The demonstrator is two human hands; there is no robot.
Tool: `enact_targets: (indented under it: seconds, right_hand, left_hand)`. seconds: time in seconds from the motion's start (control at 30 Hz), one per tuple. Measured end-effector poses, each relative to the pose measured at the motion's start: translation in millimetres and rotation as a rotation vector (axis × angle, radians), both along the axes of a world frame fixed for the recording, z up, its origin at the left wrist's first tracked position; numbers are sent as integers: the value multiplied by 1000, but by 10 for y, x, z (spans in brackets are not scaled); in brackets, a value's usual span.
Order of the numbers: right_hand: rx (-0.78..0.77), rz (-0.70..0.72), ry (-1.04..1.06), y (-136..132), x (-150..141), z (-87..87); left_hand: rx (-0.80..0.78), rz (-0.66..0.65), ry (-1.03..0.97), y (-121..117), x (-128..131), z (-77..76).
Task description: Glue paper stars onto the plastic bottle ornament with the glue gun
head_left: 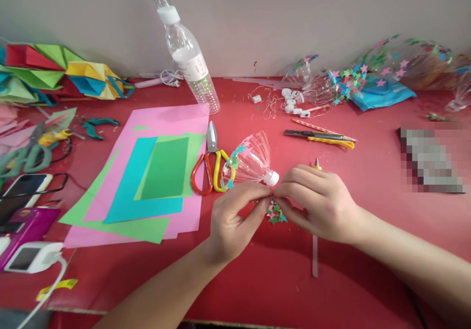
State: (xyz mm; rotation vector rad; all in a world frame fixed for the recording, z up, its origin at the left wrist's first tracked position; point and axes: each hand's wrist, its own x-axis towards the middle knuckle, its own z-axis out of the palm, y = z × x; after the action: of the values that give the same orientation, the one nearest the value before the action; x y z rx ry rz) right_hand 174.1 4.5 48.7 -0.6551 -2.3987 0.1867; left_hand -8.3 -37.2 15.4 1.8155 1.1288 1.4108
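Note:
My left hand (pixel 235 221) and my right hand (pixel 320 204) meet at the fingertips over the red table, both closed in a pinch. What lies between the fingers is too small and covered to name. Just below the fingertips is a small pile of coloured paper stars (pixel 274 213). Behind my hands lies a cut clear plastic bottle top (pixel 252 162), its strips fanned out with stars on their ends and its white cap (pixel 271 178) towards me. A glue gun nozzle (pixel 317 163) shows past my right hand, which hides its body. A translucent glue stick (pixel 315 258) extends below that hand.
Scissors (pixel 211 164) with red and yellow handles lie beside stacked coloured paper (pixel 147 221). A tall plastic bottle (pixel 191 64) stands behind. A box cutter (pixel 320 136) lies right of centre. Star-trimmed bottle pieces (pixel 327 86) line the wall; phones (pixel 22 196) and a charger (pixel 35 256) are left.

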Motion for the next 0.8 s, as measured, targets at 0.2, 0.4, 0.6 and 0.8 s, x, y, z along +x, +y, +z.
enact_targets:
  seconds: [0.2, 0.4, 0.6, 0.8]
  right_hand:
    - [-98, 1, 63, -16, -14, 11]
    - [-214, 14, 92, -30, -8, 41]
    - [-218, 20, 98, -51, -27, 57]
    - [-280, -19, 110, -2, 15, 102]
  left_hand:
    - [-6, -25, -7, -6, -3, 21]
    - [-26, -44, -29, -4, 4, 48]
    - [-35, -48, -49, -24, -4, 52]
    - [-45, -19, -9, -26, -10, 56]
